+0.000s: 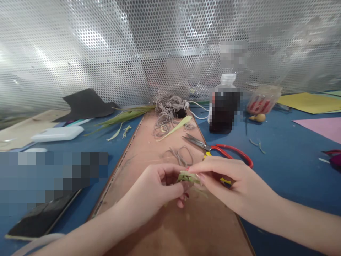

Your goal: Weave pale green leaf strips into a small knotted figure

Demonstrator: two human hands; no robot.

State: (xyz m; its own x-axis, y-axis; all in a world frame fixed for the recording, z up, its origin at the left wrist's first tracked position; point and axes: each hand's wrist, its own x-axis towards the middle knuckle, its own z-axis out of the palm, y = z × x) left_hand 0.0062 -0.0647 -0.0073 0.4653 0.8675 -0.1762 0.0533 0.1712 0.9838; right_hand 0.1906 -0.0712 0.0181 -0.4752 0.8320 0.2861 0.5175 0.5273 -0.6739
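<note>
Between my two hands is a small piece of folded or woven green leaf strips (189,176). My left hand (160,185) is closed round its left and lower side, thumb in front and fingertips curled underneath. At its upper right edge, my right hand (229,181) pinches the strips between thumb and forefinger. Both hands hover over a brown board (138,177), and part of the leaf piece is hidden by the fingers. Just beyond them lie red-handled scissors (202,143), blades partly apart, and a loose loop of grey cord (182,155).
A tangled heap of grey cord (169,106) and a pale leaf strip (177,128) lie at the board's far end. Long green leaves (125,115) are left of it. A dark bottle (222,110) and a clear jar (263,101) stand right. A perforated metal sheet (170,42) closes the back.
</note>
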